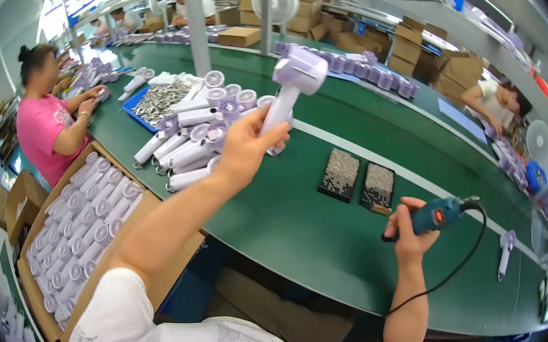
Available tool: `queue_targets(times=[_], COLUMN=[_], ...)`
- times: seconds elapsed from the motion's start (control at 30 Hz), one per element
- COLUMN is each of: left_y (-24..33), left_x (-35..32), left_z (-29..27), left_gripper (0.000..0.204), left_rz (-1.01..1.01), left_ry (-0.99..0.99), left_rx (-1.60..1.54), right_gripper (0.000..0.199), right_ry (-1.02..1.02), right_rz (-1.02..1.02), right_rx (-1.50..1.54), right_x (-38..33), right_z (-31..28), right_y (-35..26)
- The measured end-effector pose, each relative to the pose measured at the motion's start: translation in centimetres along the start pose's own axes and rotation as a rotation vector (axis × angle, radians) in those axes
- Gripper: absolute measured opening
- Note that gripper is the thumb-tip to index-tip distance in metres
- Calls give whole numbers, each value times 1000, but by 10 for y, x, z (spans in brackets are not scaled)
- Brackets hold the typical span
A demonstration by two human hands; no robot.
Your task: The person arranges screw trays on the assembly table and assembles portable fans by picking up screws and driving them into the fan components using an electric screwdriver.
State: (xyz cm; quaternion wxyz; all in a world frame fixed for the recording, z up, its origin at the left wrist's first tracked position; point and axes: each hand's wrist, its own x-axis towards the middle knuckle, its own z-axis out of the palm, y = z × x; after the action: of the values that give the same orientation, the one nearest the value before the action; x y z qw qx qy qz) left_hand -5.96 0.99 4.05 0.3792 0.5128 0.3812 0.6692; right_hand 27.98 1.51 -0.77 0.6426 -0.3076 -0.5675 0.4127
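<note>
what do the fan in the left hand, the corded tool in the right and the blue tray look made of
Fan: likely plastic, smooth with a slight sheen, from its moulded lilac head.
Tool: probably hard plastic casing, by its moulded teal body.
Tray: perhaps plastic, judging by its evenly blue rim.

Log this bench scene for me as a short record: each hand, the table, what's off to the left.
Left hand: holds a lilac-and-white handheld fan by its handle, head up
Right hand: holds a green power tool with a black cord
Table: green; two black trays of small metal pieces between the hands
Left side: pile of fans; blue tray of metal parts; cardboard box full of fans
Co-worker: pink shirt, far left
</note>
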Motion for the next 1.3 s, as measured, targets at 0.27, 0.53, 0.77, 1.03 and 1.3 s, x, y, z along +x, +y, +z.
queue_targets(times=[0.27,0.53,0.77,1.03,1.3], left_y=[-7,-27,-37,-41,-51], left_x=[-46,-61,-73,-77,-87], left_z=[98,139,143,163,187], left_gripper=[42,39,46,34,44], left_rz=[-310,-362,-370,-296,-218], left_ry=[7,-79,-35,25,207], left_rx=[-716,-756,-764,-807,-628], right_gripper=[28,31,33,33,42], right_ry=[-149,-216,-207,-213,-106], right_rz=[-15,-222,-228,-247,-425], right_rx=[-1,-224,-187,-142,-434], right_x=[-16,-23,-28,-36,-26], right_z=[16,14,24,15,2], right_y=[-1,-7,-4,14,21])
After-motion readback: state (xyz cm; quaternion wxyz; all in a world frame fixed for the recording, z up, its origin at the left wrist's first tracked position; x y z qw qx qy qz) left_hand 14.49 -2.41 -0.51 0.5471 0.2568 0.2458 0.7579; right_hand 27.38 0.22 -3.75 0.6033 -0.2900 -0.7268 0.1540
